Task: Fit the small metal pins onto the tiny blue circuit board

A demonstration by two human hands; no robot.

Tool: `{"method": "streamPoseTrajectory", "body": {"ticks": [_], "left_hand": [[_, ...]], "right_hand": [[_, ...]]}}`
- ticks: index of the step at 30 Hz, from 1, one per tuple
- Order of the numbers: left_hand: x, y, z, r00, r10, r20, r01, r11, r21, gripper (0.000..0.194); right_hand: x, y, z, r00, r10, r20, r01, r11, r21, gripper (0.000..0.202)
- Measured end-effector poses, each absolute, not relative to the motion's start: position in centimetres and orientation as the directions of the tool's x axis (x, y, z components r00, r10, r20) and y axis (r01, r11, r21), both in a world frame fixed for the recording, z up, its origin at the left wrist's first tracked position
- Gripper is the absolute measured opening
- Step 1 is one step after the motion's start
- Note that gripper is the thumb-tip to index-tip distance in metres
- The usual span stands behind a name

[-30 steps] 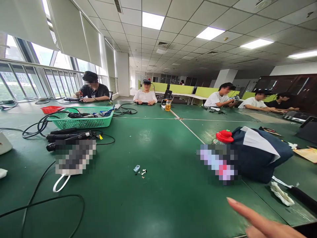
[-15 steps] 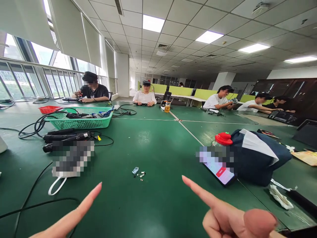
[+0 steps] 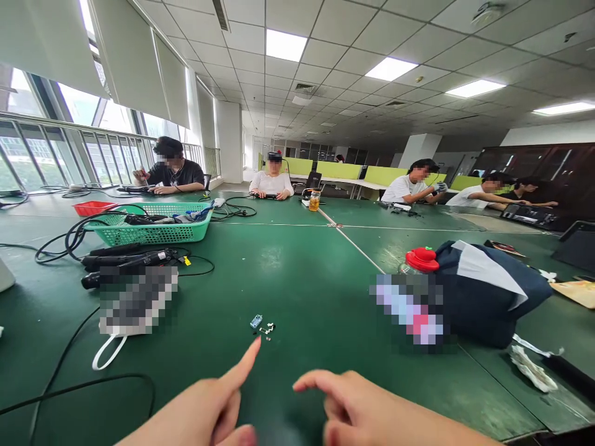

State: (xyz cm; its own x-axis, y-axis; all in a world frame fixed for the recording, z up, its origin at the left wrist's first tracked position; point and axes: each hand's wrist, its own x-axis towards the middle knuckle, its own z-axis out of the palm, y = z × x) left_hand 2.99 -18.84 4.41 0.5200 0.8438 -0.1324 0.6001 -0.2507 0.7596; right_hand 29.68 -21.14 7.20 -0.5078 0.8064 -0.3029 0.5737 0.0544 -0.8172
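My left hand (image 3: pixel 216 402) is at the bottom centre, its index finger stretched out with the tip just below some small parts; the other fingers are curled. Nothing shows in it. To its right is my right hand (image 3: pixel 356 402), index finger extended and bent leftward, the rest curled, also holding nothing visible. A small blue piece (image 3: pixel 256 321) lies on the green table (image 3: pixel 297 279), beside a small white and metal part (image 3: pixel 267 329) and a few tiny bits.
A green basket (image 3: pixel 153 232) with cables, black devices (image 3: pixel 125 263) and a blurred pouch (image 3: pixel 139 303) lie left. To the right are a blurred phone (image 3: pixel 411 313), a red-lidded jar (image 3: pixel 421 259) and a dark bag (image 3: pixel 483 303). Several people sit around the table.
Both hands have moved inward, closer together. My left fingertip has come up beside the small parts. My right index finger has bent and now points left. The parts lie as before.
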Motion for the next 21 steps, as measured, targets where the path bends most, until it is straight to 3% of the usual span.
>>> {"method": "streamPoseTrajectory", "body": {"ticks": [1, 4, 9, 16, 21], "left_hand": [[3.8, -17.9, 4.9, 0.504, 0.854, -0.128, 0.633, -0.265, 0.727, 0.080], [5.7, -14.9, 4.7, 0.444, 0.893, -0.071, 0.823, -0.375, 0.427, 0.078], [7.5, -10.7, 2.4, 0.442, 0.890, -0.108, 0.880, -0.407, 0.246, 0.066], [9.4, -8.1, 0.8, 0.483, 0.876, -0.010, 0.851, -0.467, 0.239, 0.024], [9.7, -7.5, 0.3, 0.453, 0.889, 0.062, 0.837, -0.449, 0.312, 0.018]], "right_hand": [[29.1, -20.0, 6.4, -0.497, 0.823, -0.276, 0.637, 0.130, -0.760, 0.066], [27.7, -16.0, 3.3, -0.453, 0.889, -0.063, 0.723, 0.326, -0.609, 0.051], [25.7, -11.1, -0.4, -0.374, 0.927, 0.032, 0.763, 0.328, -0.557, 0.058], [24.6, -8.0, -1.4, -0.359, 0.929, 0.091, 0.759, 0.348, -0.550, 0.023], [24.7, -7.1, -2.1, -0.328, 0.937, 0.118, 0.728, 0.331, -0.601, 0.013]]}}
